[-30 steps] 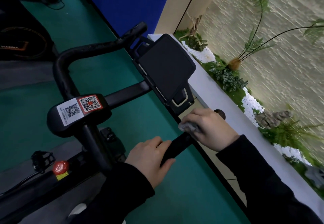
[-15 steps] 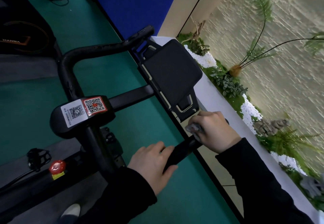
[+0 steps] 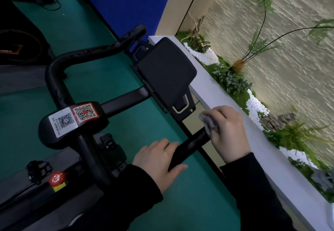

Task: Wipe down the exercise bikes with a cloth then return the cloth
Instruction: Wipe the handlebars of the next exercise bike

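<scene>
A black exercise bike's handlebar (image 3: 75, 59) loops in front of me, with a dark console (image 3: 166, 71) and a hub bearing QR stickers (image 3: 72, 118). My left hand (image 3: 159, 160) grips the near right handlebar arm (image 3: 189, 145). Further out along that same arm, my right hand (image 3: 229, 131) holds a small grey cloth (image 3: 209, 124) wrapped against the bar's end, which is hidden under the hand.
A white ledge (image 3: 216, 95) with plants (image 3: 233, 80) and white pebbles runs along the right, close to my right hand. Green floor (image 3: 27, 122) lies below. A red knob (image 3: 57, 178) sits on the frame at lower left. Another dark machine (image 3: 19, 49) stands far left.
My right hand has slid the cloth outward along the bar so the bar's end is now covered. My left hand keeps its grip. The view shifted slightly.
</scene>
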Available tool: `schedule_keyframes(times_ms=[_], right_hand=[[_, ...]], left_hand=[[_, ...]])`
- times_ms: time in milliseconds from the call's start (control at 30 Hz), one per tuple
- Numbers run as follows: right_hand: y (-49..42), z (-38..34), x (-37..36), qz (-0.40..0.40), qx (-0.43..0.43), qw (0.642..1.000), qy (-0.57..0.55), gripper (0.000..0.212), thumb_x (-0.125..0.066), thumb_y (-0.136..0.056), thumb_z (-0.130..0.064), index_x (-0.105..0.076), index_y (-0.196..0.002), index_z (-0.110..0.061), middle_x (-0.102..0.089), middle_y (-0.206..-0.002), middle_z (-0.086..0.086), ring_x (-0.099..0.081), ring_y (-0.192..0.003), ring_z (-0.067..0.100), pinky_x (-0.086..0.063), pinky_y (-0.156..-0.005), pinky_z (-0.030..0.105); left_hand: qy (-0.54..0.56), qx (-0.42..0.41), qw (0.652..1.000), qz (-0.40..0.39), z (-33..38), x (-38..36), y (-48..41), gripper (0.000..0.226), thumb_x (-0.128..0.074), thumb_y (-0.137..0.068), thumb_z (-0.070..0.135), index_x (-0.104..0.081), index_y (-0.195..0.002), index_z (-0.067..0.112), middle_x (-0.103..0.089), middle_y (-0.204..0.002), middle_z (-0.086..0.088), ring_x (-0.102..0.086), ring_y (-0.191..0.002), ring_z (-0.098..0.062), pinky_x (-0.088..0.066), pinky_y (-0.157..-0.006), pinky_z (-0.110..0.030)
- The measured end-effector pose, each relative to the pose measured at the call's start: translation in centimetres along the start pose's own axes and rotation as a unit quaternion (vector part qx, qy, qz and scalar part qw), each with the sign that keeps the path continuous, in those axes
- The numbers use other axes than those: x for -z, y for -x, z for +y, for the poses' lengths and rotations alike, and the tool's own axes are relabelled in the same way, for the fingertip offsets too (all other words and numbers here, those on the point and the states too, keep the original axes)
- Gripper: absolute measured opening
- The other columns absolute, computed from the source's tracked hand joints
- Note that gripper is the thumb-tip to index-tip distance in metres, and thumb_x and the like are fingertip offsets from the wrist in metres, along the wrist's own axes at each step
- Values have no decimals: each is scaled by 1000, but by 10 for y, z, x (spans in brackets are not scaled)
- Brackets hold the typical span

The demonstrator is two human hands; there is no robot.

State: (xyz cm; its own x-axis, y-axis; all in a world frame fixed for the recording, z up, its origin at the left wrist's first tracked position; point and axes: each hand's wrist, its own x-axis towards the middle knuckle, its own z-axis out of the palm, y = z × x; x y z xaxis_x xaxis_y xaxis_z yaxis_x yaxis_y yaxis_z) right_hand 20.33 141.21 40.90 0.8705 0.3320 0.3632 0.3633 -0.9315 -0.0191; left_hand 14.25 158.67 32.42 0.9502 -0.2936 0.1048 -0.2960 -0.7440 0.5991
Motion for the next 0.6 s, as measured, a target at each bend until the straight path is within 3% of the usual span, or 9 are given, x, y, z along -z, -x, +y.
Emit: schedule_keyframes(times_ms=[133,233,333,400,467,533,600], right_hand=[[25,-2,-16,125,-30,991,-30,39,-66,-70,16,-68,-105,-1,-62,-104,17,-52,-99,28,-41,-86,39],[28,-2,-21,177,-62,980,-58,39,-66,-70,17,-68,-105,-1,-61,-104,17,-53,-99,27,-43,-86,35],[13,7,-13,171,-111,972,-116,30,-62,-77,11,-70,-101,-5,-62,-100,11,-56,-94,20,-39,-87,14],[2,20,-6,129,-159,959,-195,22,-62,-84,2,-70,-96,-15,-65,-95,4,-58,-92,14,-39,-85,9],[-6,34,-1,77,-214,917,-326,20,-62,-88,-2,-68,-88,-22,-69,-90,-4,-62,-91,12,-45,-84,17],[-7,44,-1,57,-268,842,-464,21,-60,-89,-3,-70,-85,-21,-71,-84,-12,-64,-85,6,-48,-77,17],[-2,49,-7,62,-309,757,-572,14,-58,-90,-4,-70,-92,-12,-72,-86,-5,-65,-81,9,-50,-74,20]], left_hand=[[5,-23,1000,-13,10,-4,-20,63,-38,-89,59,-22,-143,29,-41,-128,7,-42,-118,-17,-38,-96,-33],[1,-43,999,-20,15,-9,-31,63,-41,-92,51,-16,-145,30,-41,-128,5,-44,-116,-19,-39,-92,-33],[8,-56,998,-17,14,-12,-34,60,-41,-93,47,-15,-146,32,-42,-125,5,-46,-111,-18,-41,-89,-32],[18,-58,998,-13,12,-14,-33,59,-40,-93,46,-16,-146,33,-42,-124,6,-47,-108,-16,-41,-87,-30],[24,-60,998,-10,11,-14,-33,59,-41,-93,46,-17,-146,33,-43,-123,6,-48,-107,-15,-42,-87,-29],[24,-60,998,-5,11,-15,-33,60,-41,-93,46,-17,-146,33,-43,-122,7,-48,-105,-15,-43,-85,-30],[20,-62,998,-3,11,-14,-32,60,-40,-93,47,-16,-146,34,-43,-122,7,-48,-104,-14,-43,-84,-30]])
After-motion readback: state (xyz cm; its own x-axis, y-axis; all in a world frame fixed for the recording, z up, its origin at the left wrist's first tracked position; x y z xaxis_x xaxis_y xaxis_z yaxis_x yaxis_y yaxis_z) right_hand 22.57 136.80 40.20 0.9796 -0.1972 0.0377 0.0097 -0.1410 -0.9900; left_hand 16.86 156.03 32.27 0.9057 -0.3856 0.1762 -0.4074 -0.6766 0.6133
